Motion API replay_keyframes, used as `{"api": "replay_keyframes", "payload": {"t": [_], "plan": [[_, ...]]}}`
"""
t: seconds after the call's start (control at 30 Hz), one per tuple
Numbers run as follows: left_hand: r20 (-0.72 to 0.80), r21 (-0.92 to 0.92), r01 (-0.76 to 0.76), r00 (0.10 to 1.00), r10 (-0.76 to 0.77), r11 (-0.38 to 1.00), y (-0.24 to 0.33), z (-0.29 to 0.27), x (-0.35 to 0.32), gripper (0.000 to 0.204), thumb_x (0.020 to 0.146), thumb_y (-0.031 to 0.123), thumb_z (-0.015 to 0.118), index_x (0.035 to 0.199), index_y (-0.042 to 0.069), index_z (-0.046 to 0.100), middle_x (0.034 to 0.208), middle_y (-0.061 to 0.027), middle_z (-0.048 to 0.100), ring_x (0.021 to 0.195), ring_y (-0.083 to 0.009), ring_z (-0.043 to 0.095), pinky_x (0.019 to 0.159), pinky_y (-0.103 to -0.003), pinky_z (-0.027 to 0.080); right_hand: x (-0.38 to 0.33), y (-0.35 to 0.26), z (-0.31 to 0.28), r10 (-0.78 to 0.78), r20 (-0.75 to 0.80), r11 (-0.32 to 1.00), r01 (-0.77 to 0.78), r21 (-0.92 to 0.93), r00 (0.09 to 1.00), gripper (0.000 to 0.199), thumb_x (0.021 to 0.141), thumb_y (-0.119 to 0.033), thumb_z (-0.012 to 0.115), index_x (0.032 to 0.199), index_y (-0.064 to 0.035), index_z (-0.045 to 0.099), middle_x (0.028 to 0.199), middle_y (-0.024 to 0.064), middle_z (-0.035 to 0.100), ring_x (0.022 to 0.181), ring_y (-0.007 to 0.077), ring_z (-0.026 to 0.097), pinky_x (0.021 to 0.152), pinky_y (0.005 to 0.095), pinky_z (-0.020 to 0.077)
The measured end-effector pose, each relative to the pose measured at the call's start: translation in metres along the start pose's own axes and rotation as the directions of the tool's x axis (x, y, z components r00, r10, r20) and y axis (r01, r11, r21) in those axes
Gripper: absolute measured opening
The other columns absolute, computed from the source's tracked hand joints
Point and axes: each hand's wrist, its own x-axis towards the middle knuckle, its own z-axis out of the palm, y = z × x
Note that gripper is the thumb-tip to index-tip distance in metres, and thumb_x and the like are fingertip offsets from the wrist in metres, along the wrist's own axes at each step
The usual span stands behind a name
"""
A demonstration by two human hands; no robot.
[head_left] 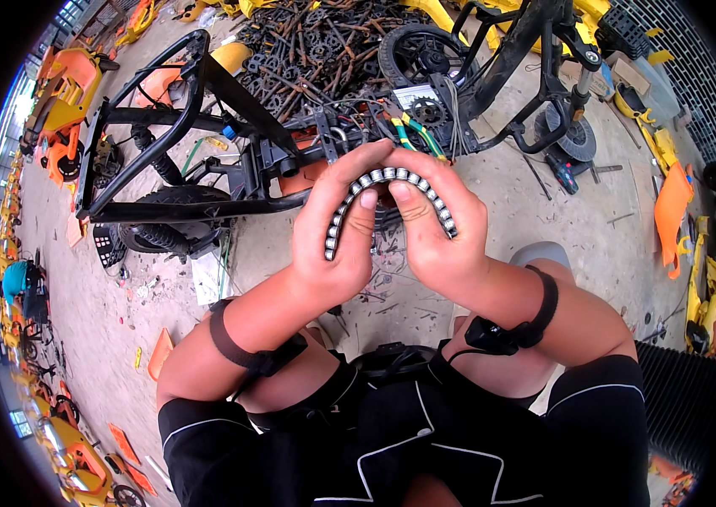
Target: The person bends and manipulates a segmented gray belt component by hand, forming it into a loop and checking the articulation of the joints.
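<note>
- The left hand (pixel 337 245) and the right hand (pixel 434 232) meet in the middle of the view, both holding 1 curved roller chain (pixel 388 177) of silvery links.
- The chain arches over the fingertips; its left end hangs down beside the left thumb and its right end runs down across the right fingers (pixel 459 203).
- Both sets of fingers are curled shut around the chain, thumbs pressed on its inner side.
- Each forearm wears a black strap; the right strap (pixel 535 317) carries a small black box with a cable.
- Behind the hands a black scooter frame (pixel 197 169) lies on the concrete floor (pixel 544 211), with green-handled pliers (pixel 417 135) resting on it.
- A white rectangular label (pixel 413 95) sits on the frame beside a small sprocket.
- Orange plastic panels (pixel 672 207) lie to the right.
</note>
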Motion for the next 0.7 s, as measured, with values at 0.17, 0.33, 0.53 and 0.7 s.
{"api": "replay_keyframes", "payload": {"t": [0.17, 0.33, 0.53, 0.7], "plan": [[-0.030, -0.042, 0.034, 0.999, -0.036, 0.999, -0.0017, 0.0030, -0.0020, 0.037, 0.099, -0.004, 0.045, 0.136, -0.007, 0.049, 0.126, -0.0168, 0.059, 0.114, -0.0216, 0.059, 0.098, -0.032, 0.047, -0.0005, -0.0002, 0.0012, 0.020, -0.011, 1.000, -0.020, -0.013, 1.000, 0.023, 0.095, 0.001, 0.058, 0.118, 0.0014, 0.061, 0.103, 0.0131, 0.070, 0.091, 0.0182, 0.069, 0.081, 0.0290, 0.0532], [-0.044, -0.075, 0.081, 0.995, -0.084, 0.994, -0.0036, 0.0052, -0.0037, 0.037, 0.099, -0.003, 0.045, 0.135, -0.007, 0.049, 0.126, -0.0165, 0.059, 0.114, -0.0213, 0.059, 0.098, -0.032, 0.047, -0.0023, 0.0013, 0.0036, 0.043, -0.036, 0.999, -0.043, -0.012, 0.998, 0.023, 0.095, 0.000, 0.058, 0.118, 0.0012, 0.061, 0.102, 0.0129, 0.070, 0.090, 0.0175, 0.069, 0.079, 0.0286, 0.0532], [-0.057, -0.105, 0.120, 0.990, -0.127, 0.987, -0.0063, 0.0075, -0.0055, 0.036, 0.099, -0.003, 0.045, 0.134, -0.007, 0.050, 0.126, -0.0166, 0.060, 0.114, -0.0210, 0.059, 0.098, -0.032, 0.047, -0.0045, 0.0019, 0.0065, 0.086, -0.062, 0.996, -0.086, 0.003, 0.994, 0.022, 0.096, -0.001, 0.057, 0.118, 0.0005, 0.061, 0.099, 0.0118, 0.070, 0.087, 0.0152, 0.067, 0.076, 0.0281, 0.0528], [-0.065, -0.105, 0.149, 0.986, -0.156, 0.983, -0.0049, 0.0076, -0.0062, 0.036, 0.099, -0.002, 0.046, 0.134, -0.006, 0.050, 0.126, -0.0164, 0.060, 0.114, -0.0210, 0.059, 0.098, -0.032, 0.047, -0.0047, 0.0002, 0.0089, 0.091, -0.074, 0.996, -0.091, 0.003, 0.993, 0.022, 0.097, -0.002, 0.057, 0.119, 0.0002, 0.061, 0.097, 0.0114, 0.069, 0.085, 0.0140, 0.066, 0.074, 0.0280, 0.0526]]}}
